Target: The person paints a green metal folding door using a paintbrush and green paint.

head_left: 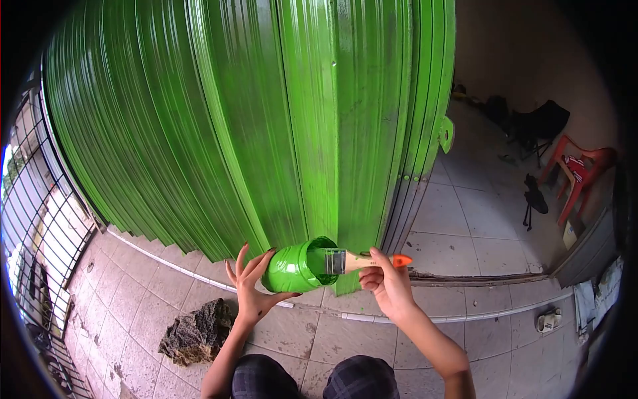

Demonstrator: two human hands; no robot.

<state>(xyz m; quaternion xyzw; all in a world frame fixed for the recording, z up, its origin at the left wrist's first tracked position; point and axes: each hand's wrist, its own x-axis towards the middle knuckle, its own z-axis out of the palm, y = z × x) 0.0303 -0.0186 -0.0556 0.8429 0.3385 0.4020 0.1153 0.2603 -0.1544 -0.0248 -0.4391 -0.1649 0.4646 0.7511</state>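
Note:
My left hand (252,286) grips a paint can (287,269) coated in green paint, thumb below and fingers above. The can is tilted on its side with its mouth toward the right. In my right hand (391,286) is a paintbrush (359,261) with a pale wooden handle and an orange tip, pinched between thumb and fingers. Its bristles are inside the can's mouth and partly hidden by the rim. Just beyond both hands rises a ribbed metal folding door (259,133), painted glossy green with darker, thinner streaks.
A crumpled patterned cloth (197,331) lies on the tiled floor (126,299) at left. A black barred gate (50,173) stands far left. Through the doorway at right are a red plastic chair (577,173) and a dark folding chair (539,125). A low door track (478,274) crosses the threshold.

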